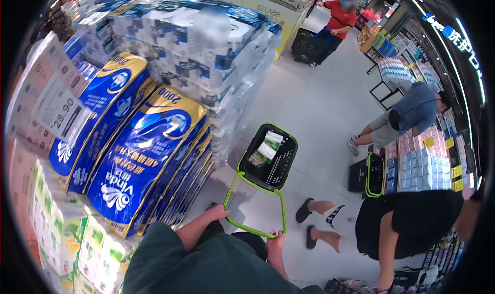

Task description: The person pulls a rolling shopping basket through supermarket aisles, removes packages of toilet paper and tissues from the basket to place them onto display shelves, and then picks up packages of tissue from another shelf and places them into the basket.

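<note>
A black shopping basket (283, 166) with a bright green rim is in front of my body, over the tiled floor. Its long green handle (251, 230) is pulled back toward me. My left hand (220, 212) is closed around the handle's left corner, and my right hand (276, 242) grips the right corner. Inside the basket lies a green and white package (270, 145), whose kind I cannot make out. Whether the basket's base touches the floor is not clear.
Blue and gold Vinda tissue packs (144, 155) are stacked at my left, beside a price sign (58, 106). Wrapped rolls (206, 36) rise behind them. People stand at right, near another basket (375, 174); a person in red (340, 18) is farther off.
</note>
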Demonstrator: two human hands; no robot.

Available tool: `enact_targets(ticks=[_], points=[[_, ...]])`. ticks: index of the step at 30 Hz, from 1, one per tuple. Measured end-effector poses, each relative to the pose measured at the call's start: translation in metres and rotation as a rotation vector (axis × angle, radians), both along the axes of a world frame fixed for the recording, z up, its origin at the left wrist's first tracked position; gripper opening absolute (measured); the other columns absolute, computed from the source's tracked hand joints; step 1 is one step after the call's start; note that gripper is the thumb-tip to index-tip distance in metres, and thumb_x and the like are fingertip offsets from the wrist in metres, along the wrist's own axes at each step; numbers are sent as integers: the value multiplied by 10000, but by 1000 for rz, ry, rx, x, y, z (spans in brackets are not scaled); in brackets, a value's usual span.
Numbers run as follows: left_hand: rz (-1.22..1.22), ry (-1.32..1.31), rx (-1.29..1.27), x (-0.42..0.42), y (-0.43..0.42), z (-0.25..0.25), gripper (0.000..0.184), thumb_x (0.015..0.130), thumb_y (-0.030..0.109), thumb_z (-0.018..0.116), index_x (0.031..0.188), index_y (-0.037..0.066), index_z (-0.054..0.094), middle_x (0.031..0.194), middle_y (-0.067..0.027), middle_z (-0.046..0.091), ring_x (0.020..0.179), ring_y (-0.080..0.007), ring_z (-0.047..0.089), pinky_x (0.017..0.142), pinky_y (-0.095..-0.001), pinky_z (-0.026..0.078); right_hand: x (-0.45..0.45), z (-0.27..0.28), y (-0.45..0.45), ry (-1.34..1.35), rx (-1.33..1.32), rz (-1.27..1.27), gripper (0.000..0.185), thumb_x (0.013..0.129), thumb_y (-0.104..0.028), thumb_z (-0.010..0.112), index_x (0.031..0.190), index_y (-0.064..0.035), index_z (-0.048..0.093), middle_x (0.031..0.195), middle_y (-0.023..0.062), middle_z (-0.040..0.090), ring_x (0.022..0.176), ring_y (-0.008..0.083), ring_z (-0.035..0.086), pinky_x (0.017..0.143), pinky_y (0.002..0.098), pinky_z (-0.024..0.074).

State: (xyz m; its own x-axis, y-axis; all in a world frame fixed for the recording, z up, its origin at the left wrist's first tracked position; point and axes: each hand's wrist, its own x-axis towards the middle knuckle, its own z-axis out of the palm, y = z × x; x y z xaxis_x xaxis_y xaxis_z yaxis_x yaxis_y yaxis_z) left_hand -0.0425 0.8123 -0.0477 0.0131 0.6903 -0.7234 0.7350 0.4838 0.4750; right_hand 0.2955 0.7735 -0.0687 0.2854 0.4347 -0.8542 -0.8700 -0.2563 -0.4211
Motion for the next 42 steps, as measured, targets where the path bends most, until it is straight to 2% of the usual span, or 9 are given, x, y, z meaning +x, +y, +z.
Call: enact_targets(ticks=[5,9,10,15,21,27,31,38,42], points=[[-250,12,-97,38,82,36,549,842,499,484,997,8,674,964,-201,670,923,-376,636,814,-450,497,55,-13,89,-196,150,164,420,870,2,472,1238,-173,371,678,24,458,541,125,457,512,244,436],[-435,31,-215,105,157,53,614,849,582,452,1046,45,675,1067,-185,652,1005,-354,616,868,-459,474,121,9,178,-237,95,161,449,857,28,455,1249,-173,369,689,29,460,537,115,449,475,236,417],[-548,80,-137,117,168,40,644,854,608,445,1148,64,628,1139,-161,630,1053,-339,599,875,-461,468,134,11,197,-240,107,213,451,859,23,462,1254,-172,365,695,31,464,542,112,449,466,234,412],[-521,14,-8,168,244,28,603,861,568,478,1265,123,519,1178,-147,613,1083,-334,584,878,-463,467,190,24,305,-247,145,402,475,859,19,461,1271,-169,317,706,53,453,545,135,442,492,279,420],[-727,-44,15,225,348,53,556,865,554,506,1241,146,540,1094,-173,633,1005,-342,612,820,-454,497,241,27,459,-206,159,577,525,846,43,463,1298,-153,285,719,70,472,563,153,462,502,296,437],[-700,-75,52,270,458,35,461,859,526,532,883,85,662,787,-137,651,770,-341,649,644,-456,510,264,33,607,-296,142,743,571,828,40,473,1335,-128,273,728,73,474,575,162,477,504,298,438],[-803,-170,339,288,523,3,496,850,533,530,807,59,669,779,-154,654,766,-346,650,643,-472,505,267,45,699,-422,44,834,480,830,23,485,1262,-120,330,684,66,471,527,156,460,476,292,425],[-1033,-195,311,279,679,30,502,859,502,529,818,24,674,828,-173,662,813,-379,640,683,-484,512,223,54,870,-773,28,901,340,782,-77,593,1082,-35,439,661,66,485,453,140,455,389,272,397],[-870,-366,467,262,737,35,433,849,431,540,816,20,671,826,-175,658,784,-380,636,692,-477,512,199,50,952,-969,50,1037,320,768,-60,586,1052,-4,449,658,80,514,456,158,492,396,288,415]])
